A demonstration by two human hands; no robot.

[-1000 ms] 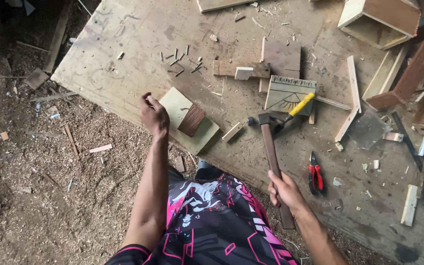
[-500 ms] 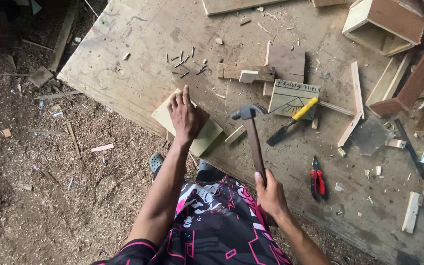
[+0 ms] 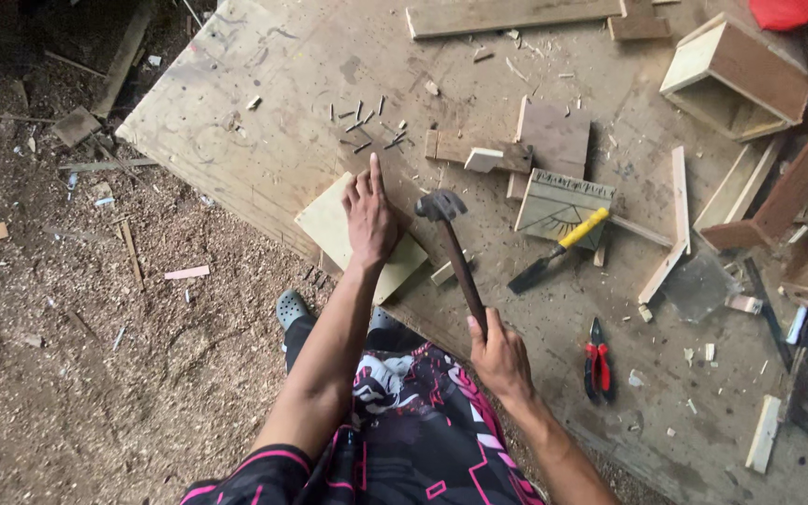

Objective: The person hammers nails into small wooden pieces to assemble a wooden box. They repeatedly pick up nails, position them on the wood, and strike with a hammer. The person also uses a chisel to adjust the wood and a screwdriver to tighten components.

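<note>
Left hand [image 3: 371,217] lies flat, fingers spread, pressing the pale wooden panel [image 3: 334,229] at the plywood board's [image 3: 273,112] near edge. Just right of the panel, hammer [image 3: 455,252] head up; right hand [image 3: 500,355] fist-closed round its handle end. Farther right: yellow-handled chisel [image 3: 558,248], red pliers [image 3: 597,367].

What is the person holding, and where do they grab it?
The right hand holds a hammer by the low end of its wooden handle. The left hand holds nothing; it presses flat on a pale wood piece.
</note>
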